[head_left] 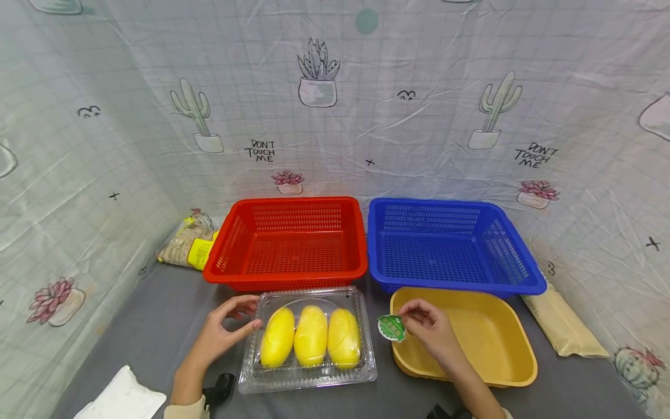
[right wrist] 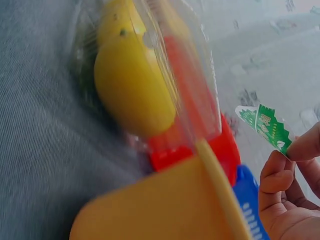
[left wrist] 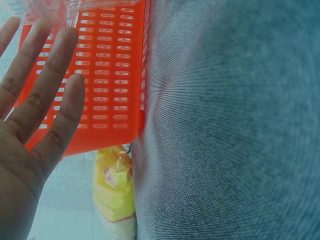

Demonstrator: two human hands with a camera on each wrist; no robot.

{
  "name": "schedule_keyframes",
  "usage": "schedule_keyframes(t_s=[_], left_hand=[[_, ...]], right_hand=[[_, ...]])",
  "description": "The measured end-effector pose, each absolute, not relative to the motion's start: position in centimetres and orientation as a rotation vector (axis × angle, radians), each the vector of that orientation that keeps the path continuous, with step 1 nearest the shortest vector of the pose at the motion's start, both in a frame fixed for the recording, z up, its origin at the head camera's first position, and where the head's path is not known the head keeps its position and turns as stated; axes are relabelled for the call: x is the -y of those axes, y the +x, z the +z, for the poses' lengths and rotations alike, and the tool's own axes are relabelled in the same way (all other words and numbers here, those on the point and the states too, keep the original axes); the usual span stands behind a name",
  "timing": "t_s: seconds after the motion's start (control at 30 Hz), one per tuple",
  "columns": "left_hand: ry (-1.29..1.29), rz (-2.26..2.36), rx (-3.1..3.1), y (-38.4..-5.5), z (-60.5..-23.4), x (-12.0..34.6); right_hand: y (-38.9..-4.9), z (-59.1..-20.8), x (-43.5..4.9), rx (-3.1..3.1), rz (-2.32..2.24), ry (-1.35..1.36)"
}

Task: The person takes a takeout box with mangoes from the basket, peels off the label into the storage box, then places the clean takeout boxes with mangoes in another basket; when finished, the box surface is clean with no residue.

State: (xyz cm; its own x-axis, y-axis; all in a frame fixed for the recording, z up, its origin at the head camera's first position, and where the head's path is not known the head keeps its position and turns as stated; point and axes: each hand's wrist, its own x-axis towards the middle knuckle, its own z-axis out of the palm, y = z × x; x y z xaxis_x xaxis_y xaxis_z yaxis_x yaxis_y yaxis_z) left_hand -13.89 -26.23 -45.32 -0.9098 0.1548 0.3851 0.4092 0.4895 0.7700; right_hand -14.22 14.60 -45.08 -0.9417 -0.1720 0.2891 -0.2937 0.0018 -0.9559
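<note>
Three yellow, mango-like fruits (head_left: 311, 336) lie side by side inside a clear plastic clamshell box (head_left: 309, 381), whose lid is down over them. My left hand (head_left: 222, 329) is at the box's left side, fingers spread, thumb and fingertips right at its edge. In the left wrist view its fingers (left wrist: 62, 112) look nearly straight. Between thumb and forefinger, my right hand (head_left: 434, 331) pinches a green-and-white sticker label (head_left: 391, 327) with a jagged edge. That hand is over the left part of a yellow tub (head_left: 492, 337). The right wrist view shows the label (right wrist: 267, 127) held by one end.
Behind the box stands a red perforated basket (head_left: 293, 250), with a blue basket (head_left: 434, 256) to its right. A yellow-labelled bag (head_left: 191, 244) lies at the far left, a beige packet (head_left: 565, 320) at the right. A white packet (head_left: 123, 398) is at the front left.
</note>
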Motion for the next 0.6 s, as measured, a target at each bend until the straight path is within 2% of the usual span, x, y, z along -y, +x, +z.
schedule_keyframes(t_s=[0.6], left_hand=[[-0.473, -1.402, 2.478, -13.9, -45.3, 26.2]], right_hand=[[-13.4, -46.3, -18.9, 2.316, 2.032, 0.148]])
